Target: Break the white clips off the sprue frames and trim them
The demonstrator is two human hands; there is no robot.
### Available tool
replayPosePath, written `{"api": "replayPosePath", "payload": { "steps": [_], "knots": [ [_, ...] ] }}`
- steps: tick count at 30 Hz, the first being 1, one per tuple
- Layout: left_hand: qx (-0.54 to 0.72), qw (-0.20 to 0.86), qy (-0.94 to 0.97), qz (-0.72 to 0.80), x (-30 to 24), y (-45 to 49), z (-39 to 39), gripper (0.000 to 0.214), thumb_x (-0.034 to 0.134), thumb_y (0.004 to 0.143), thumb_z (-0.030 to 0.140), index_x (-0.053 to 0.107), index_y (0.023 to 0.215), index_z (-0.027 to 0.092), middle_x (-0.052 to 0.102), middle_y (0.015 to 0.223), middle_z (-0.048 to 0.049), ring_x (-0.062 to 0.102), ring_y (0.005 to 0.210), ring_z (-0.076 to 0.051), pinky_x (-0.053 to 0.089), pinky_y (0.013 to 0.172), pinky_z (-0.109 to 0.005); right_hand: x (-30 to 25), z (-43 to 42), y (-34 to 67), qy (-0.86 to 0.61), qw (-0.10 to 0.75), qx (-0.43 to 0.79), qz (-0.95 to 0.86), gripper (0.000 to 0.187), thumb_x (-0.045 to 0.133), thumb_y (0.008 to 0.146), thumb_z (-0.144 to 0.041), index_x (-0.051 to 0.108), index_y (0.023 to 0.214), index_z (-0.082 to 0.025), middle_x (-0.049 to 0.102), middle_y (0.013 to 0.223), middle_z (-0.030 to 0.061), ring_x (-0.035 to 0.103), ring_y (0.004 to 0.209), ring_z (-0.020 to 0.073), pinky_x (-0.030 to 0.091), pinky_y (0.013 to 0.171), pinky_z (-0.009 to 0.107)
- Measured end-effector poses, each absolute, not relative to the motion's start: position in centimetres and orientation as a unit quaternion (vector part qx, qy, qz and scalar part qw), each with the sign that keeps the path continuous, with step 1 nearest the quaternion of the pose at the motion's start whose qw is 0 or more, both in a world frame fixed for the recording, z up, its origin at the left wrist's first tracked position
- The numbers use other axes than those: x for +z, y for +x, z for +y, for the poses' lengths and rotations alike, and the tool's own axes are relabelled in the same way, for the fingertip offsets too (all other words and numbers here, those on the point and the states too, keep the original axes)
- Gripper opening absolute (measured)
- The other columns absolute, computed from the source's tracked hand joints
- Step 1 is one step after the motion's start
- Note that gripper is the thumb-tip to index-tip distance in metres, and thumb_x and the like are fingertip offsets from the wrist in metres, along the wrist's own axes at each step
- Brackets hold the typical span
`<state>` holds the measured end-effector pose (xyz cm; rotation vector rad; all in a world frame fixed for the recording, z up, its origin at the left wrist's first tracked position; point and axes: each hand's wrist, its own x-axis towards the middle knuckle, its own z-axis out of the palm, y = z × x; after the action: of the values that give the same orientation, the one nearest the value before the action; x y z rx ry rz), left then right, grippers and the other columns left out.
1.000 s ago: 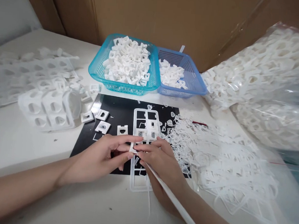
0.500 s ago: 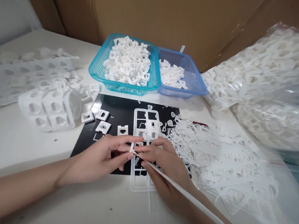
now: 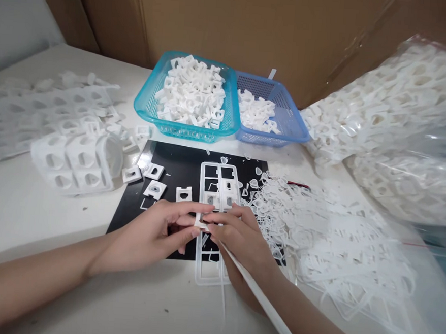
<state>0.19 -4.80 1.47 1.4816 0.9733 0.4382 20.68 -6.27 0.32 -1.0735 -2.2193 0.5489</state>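
My left hand (image 3: 165, 227) pinches a small white block with a cut-out (image 3: 201, 221) between thumb and fingers. Against that block's right side, the fingertips of my right hand (image 3: 243, 238) are closed round a long thin white stick (image 3: 260, 287), which runs back under the right forearm's side toward the bottom edge. The stick's tip is hidden at the block. Beneath both hands lies a white frame with rectangular openings (image 3: 195, 267), a few blocks still in it. A loose notched block (image 3: 184, 194) rests just beyond my left hand.
A black mat (image 3: 178, 156) lies under the work, with several loose blocks (image 3: 154, 189) at its left. Behind stand a teal basket (image 3: 145, 105) and a blue basket (image 3: 292, 123) of white pieces. Thin scraps (image 3: 310, 224) pile at right, below filled plastic bags (image 3: 400, 93). Moulded sheets (image 3: 74, 161) lie left.
The block in my left hand has turned and shows more of its face. The rear of the stick in my right hand has swung left. My left hand has barely moved.
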Motion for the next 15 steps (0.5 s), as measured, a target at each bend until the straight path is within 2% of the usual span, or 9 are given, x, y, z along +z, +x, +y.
{"api": "replayPosePath", "payload": {
  "steps": [2,7,15],
  "knots": [
    [0.193,0.614,0.638,0.422,1.5,0.2,-4.8,0.042,0.049,0.095,0.025,0.048,0.137,0.022,0.068,0.076,0.0009,0.061,0.061,-0.011,0.046,0.055,-0.018,1.4,-6.4,20.8,-0.407,0.309,0.22,-0.831,0.022,0.047,0.091,-0.01,0.059,0.096,-0.028,0.071,0.103,-0.0002,0.06,0.089,0.0189,0.049,0.09,0.042],
    [0.198,0.613,0.638,0.422,1.4,0.1,-5.0,0.043,0.048,0.095,0.026,0.048,0.138,0.022,0.068,0.073,0.0013,0.061,0.061,-0.011,0.046,0.056,-0.018,2.9,-6.4,21.0,-0.381,0.334,0.287,-0.813,0.014,0.052,0.09,-0.013,0.056,0.096,-0.025,0.072,0.104,0.001,0.061,0.094,0.018,0.048,0.086,0.039],
    [0.191,0.61,0.642,0.423,1.5,0.1,-4.8,0.043,0.047,0.095,0.025,0.048,0.138,0.023,0.069,0.073,0.0015,0.06,0.059,-0.011,0.045,0.054,-0.017,3.0,-6.3,20.9,-0.387,0.32,0.268,-0.822,0.016,0.051,0.089,-0.012,0.058,0.093,-0.026,0.073,0.101,-0.0001,0.061,0.089,0.0178,0.047,0.091,0.041]
  ]
}}
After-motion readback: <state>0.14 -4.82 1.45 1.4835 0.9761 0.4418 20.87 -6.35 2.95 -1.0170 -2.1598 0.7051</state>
